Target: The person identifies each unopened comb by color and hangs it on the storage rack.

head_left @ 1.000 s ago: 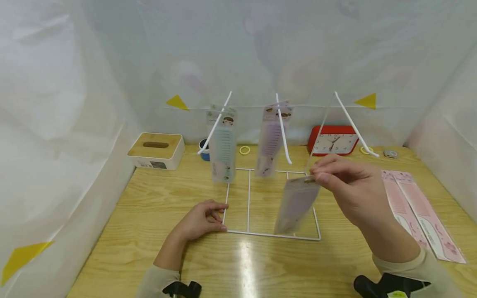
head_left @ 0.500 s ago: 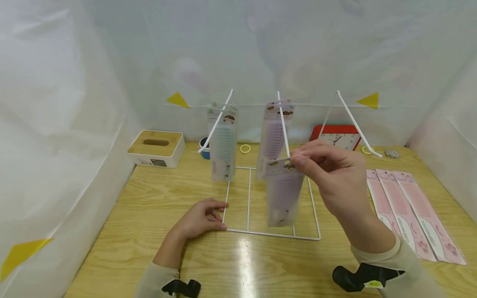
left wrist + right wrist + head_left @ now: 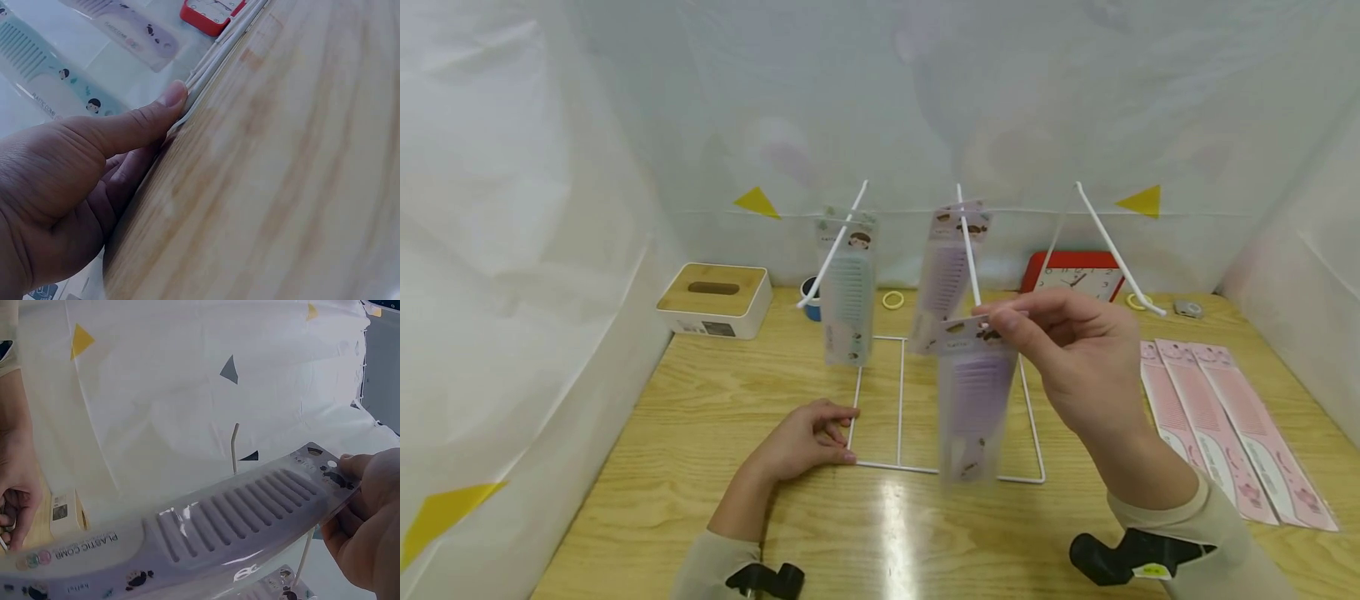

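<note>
My right hand pinches the top of a packaged purple comb, which hangs down at the tip of the middle white hook of a wire rack. In the right wrist view the purple comb fills the frame, held by my fingertips. Another purple comb hangs farther back on that hook, and a green comb hangs on the left hook. My left hand rests on the table, its thumb pressing the rack's base wire.
Three pink combs in packets lie on the table at right. A wood-topped tissue box stands back left, a red clock behind the rack, and yellow rings nearby. White sheeting walls in the table.
My right hand has carried the purple comb left from the rack's right side to the middle hook's tip, and it now hangs upright. The left hand has stayed put.
</note>
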A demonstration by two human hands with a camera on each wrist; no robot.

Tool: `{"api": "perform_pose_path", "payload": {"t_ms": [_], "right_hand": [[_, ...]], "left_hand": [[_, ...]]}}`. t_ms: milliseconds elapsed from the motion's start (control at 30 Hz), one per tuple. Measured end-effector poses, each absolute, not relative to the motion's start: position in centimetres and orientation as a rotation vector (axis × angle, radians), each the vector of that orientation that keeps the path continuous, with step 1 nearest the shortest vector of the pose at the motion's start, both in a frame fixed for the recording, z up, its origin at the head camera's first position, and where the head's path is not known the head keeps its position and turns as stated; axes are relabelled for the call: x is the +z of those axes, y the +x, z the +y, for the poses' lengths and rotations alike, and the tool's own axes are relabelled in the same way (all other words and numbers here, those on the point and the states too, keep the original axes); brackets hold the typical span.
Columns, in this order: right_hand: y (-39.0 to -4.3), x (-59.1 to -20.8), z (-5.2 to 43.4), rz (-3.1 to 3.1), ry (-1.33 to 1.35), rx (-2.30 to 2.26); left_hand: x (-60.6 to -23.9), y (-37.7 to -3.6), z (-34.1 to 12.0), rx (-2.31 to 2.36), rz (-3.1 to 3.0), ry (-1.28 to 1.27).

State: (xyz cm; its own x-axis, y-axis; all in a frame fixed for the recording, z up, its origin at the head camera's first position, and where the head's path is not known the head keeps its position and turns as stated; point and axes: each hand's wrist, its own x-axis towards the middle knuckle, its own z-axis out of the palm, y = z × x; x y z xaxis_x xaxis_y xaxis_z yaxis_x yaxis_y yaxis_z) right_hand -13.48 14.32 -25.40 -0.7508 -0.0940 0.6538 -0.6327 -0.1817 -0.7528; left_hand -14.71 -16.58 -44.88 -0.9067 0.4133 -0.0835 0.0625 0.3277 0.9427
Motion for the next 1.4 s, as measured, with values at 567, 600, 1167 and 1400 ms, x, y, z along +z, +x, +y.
{"api": "perform_pose_path", "payload": {"t_ms": [567, 600, 1167, 1400], "right_hand": [[-16.3, -26.3, 14.3, -1.868, 0.633, 2.039], [-16.7, -26.3, 14.2, -1.87, 0.604, 2.067], [-22.9, -26.0, 14.3, -1.974, 0.48, 2.022], [-23.0, -26.8, 15.6, -2.009, 0.494, 2.057]], "left_hand": [[-45.1, -14.6, -16.6, 1.604, 2.293, 0.428], [-45.1, -14.6, -16.6, 1.603, 2.298, 0.429], [-44.9, -14.6, -16.6, 1.592, 2.308, 0.454], [-44.9, -14.7, -16.6, 1.599, 2.308, 0.451]]}}
